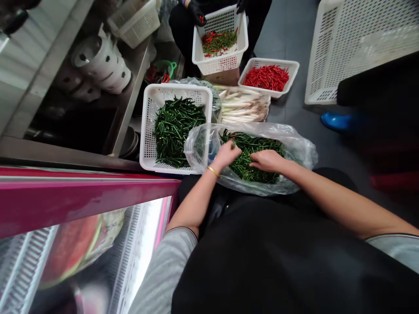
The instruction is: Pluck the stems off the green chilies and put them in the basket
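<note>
A clear plastic bag [299,146] lies open in front of me, full of thin green chili peppers [258,172]. Over its left part is my left hand [228,153], fingers curled closed, with a bit of green chili showing at the fingertips. My right hand [269,160] is pinched closed just above the same chilies; whatever lies between its fingertips is too small to make out. Left of the bag stands a white plastic basket [149,126] holding a heap of green chilies [176,131]. The bag's left edge overlaps this basket's rim.
Beyond the bag lie long white scallions [244,104] and a small basket of red chilies [266,77]. A co-worker's black-gloved hand [196,13] is by another basket [219,65]. A metal shelf [134,96] and a pink-framed glass cabinet [88,196] border the left; a blue shoe [335,121] is right.
</note>
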A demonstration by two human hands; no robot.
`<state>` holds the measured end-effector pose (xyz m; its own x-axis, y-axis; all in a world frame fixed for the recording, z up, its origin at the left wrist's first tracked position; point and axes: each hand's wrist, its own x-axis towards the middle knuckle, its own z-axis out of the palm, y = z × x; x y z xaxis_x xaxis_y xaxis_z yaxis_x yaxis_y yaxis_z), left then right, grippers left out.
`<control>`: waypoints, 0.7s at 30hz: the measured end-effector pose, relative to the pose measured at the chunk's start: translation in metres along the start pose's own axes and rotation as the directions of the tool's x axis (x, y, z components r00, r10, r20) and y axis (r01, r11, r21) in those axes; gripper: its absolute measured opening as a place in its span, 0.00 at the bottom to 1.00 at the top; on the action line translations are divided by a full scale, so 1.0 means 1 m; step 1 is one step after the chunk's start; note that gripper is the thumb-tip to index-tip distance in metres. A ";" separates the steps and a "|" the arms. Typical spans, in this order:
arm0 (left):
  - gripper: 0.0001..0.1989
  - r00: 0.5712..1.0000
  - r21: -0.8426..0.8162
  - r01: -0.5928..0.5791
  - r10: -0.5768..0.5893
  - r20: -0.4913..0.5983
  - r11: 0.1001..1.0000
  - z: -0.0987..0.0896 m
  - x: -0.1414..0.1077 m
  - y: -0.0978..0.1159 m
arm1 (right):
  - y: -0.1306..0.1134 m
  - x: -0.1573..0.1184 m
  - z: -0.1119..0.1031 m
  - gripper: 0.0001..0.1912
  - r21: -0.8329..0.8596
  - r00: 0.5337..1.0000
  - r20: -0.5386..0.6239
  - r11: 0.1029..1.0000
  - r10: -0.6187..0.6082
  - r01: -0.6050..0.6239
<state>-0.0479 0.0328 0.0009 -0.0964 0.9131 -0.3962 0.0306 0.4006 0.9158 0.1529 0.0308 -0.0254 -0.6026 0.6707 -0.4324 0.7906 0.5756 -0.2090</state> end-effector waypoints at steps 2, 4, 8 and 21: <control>0.11 0.957 0.294 -0.137 0.050 0.286 0.946 0.014 -0.016 -0.021 | 0.001 -0.001 -0.004 0.13 0.112 0.999 -0.019 0.993 -0.029 0.031; 0.12 0.889 0.435 -0.269 0.048 0.456 0.859 0.016 -0.024 -0.036 | 0.000 0.000 -0.008 0.14 0.247 0.996 -0.065 0.966 -0.064 0.078; 0.13 0.891 0.286 -0.147 0.001 0.453 0.947 0.006 -0.028 -0.052 | 0.005 0.002 -0.015 0.16 0.290 0.998 -0.056 0.956 -0.029 0.044; 0.19 0.953 -0.456 0.278 -0.182 0.244 0.846 -0.026 -0.019 -0.045 | -0.031 0.062 -0.004 0.23 0.061 0.980 -0.111 0.985 0.166 -0.160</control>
<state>-0.0728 -0.0044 -0.0309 0.1453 0.8156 -0.5601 -0.4542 0.5579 0.6946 0.0907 0.0567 -0.0421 -0.4711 0.8046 -0.3614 0.8820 0.4312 -0.1899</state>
